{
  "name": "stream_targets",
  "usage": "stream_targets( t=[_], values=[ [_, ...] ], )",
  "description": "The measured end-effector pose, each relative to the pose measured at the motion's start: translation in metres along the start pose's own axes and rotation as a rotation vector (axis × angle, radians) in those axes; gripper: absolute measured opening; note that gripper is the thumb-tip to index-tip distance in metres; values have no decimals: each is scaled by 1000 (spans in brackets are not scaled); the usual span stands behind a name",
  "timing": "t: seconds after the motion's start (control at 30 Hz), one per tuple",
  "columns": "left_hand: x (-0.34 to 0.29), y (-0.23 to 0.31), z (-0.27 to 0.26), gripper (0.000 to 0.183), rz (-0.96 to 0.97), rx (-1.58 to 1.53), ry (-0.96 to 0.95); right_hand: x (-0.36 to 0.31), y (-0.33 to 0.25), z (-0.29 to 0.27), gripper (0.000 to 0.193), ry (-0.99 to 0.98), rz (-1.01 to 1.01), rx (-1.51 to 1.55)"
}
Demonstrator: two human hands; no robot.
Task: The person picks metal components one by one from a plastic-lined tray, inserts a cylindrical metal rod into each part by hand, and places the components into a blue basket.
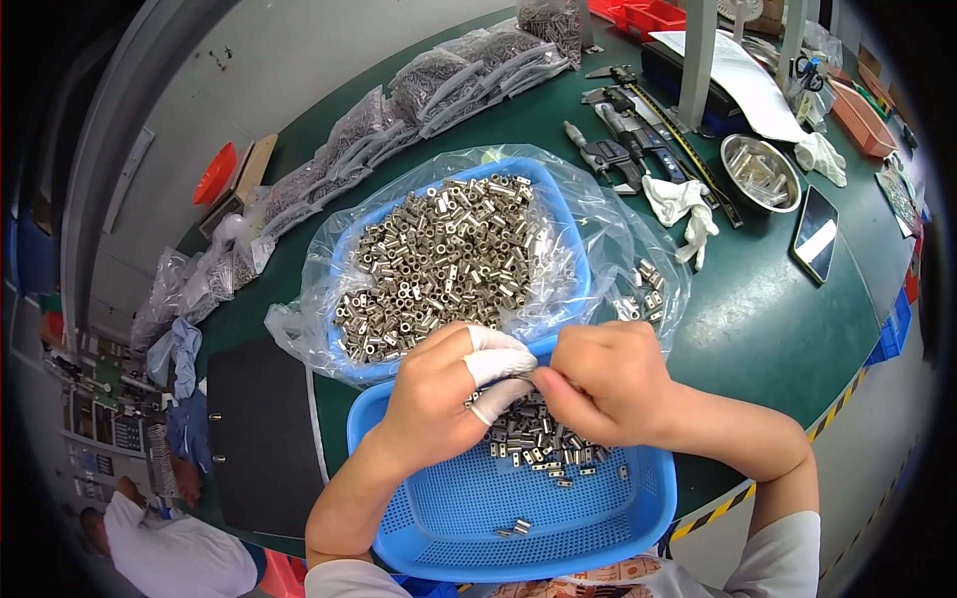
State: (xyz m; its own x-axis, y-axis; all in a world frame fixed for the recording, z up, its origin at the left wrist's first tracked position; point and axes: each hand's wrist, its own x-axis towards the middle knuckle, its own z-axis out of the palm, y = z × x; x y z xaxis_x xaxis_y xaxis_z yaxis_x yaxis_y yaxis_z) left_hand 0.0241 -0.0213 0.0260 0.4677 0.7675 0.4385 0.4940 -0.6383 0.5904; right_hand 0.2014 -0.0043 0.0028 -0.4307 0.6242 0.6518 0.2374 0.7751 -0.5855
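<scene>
My left hand point(434, 394), with white finger covers on several fingers, is closed in a pinch. My right hand point(613, 384) is bare and closed, its thumb and fingertips meeting those of the left. Whatever they pinch is hidden between the fingers. Both hands are above the far part of a blue perforated basket point(449, 508), where small two-holed metal pieces point(538, 448) lie in a heap, a few apart near the front. Beyond the hands, a blue tray point(576, 234) lined with clear plastic holds a large heap of short metal tubular parts point(439, 259).
Bags of metal parts point(429, 85) line the table's far left edge. A black folder point(261, 439) lies left of the basket. To the right are calipers point(608, 149), white gloves point(678, 204), a metal bowl point(763, 174) and a phone point(816, 234). Another person point(174, 553) is at lower left.
</scene>
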Motion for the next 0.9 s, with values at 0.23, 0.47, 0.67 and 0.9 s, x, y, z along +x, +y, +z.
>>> stream_targets(
  t=[0.23,0.47,0.67,0.9],
  values=[
    [4,12,-6,25,147,369,119,0,5,-2,20,71,-162,61],
    [1,-3,-8,22,155,388,179,-2,5,-6,20,79,-315,145],
    [-6,-8,-7,12,-388,-471,286,-2,3,-3,20,76,-207,109],
    [-10,-2,-1,15,-361,-762,104,-2,4,-2,21,99,-10,147]
  ],
)
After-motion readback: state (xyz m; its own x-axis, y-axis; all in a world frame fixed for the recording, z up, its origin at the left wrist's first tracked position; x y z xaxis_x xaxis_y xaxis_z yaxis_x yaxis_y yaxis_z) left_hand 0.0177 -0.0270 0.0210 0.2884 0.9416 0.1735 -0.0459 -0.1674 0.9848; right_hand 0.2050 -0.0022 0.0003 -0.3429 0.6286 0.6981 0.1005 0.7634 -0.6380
